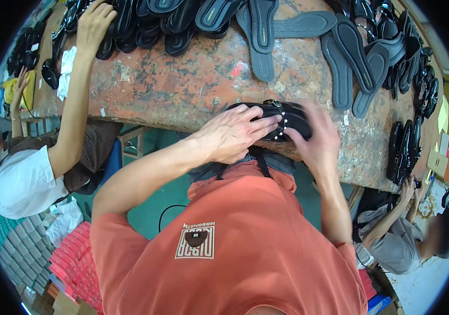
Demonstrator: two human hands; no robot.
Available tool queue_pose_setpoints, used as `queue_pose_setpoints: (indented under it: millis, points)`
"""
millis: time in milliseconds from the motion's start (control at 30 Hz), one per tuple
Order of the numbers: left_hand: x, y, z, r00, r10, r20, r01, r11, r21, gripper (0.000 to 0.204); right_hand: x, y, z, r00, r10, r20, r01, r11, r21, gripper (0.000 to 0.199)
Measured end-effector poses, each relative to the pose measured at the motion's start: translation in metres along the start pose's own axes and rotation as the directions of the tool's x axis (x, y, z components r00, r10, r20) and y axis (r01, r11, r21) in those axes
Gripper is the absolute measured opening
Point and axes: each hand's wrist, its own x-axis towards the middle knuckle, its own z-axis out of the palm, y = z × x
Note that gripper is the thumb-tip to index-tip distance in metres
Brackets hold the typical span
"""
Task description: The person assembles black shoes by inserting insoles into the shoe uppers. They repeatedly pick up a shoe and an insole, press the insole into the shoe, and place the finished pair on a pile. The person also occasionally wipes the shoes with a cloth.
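Black sandal (282,119) with a row of pale studs lies at the near edge of the worn orange workbench (182,84), right in front of the person. Left hand (235,134) lies flat across the sandal, fingers together and stretched out over its top. Right hand (316,139) cups the sandal's right end, fingers curled on it; the hand is blurred, so finer detail cannot be told. Grey insoles (308,37) lie on the bench beyond the sandal, with black sandals (182,21) heaped along the far edge. At the bench's left end, another person's hand (93,23) rests on that heap. A 3rd person sits low at the bench's right end.
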Motion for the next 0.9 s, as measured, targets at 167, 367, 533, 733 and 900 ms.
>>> queue_pose_setpoints:
  millis: [167, 367, 533, 733, 900]
  points:
    - [0.012, -0.001, 0.008, 0.999, -0.035, 0.014, 0.035, 0.999, 0.033, 0.066, -0.055, 0.019, 0.03, 0.948, 0.318, -0.014, -0.257, 0.793, 0.553, 0.027]
    - [0.008, -0.017, 0.005, 0.999, 0.004, -0.047, -0.013, 0.978, -0.21, 0.052, -0.024, -0.031, 0.04, 0.99, -0.14, 0.018, 0.14, 0.964, -0.226, 0.042]
    - [0.0, -0.019, -0.001, 0.992, 0.121, -0.038, -0.124, 0.987, -0.103, 0.073, -0.01, -0.018, 0.032, 0.97, -0.041, 0.239, 0.119, 0.938, -0.325, 0.04]
    - [0.003, -0.02, -0.019, 0.975, 0.169, 0.145, -0.168, 0.986, -0.016, 0.085, 0.004, 0.03, -0.02, 0.914, -0.332, 0.233, 0.342, 0.94, -0.004, 0.09]
    - [0.068, -0.005, 0.021, 0.955, 0.285, 0.084, -0.293, 0.951, 0.101, 0.095, 0.0, 0.072, 0.011, 0.941, -0.225, 0.251, 0.192, 0.97, 0.152, 0.122]
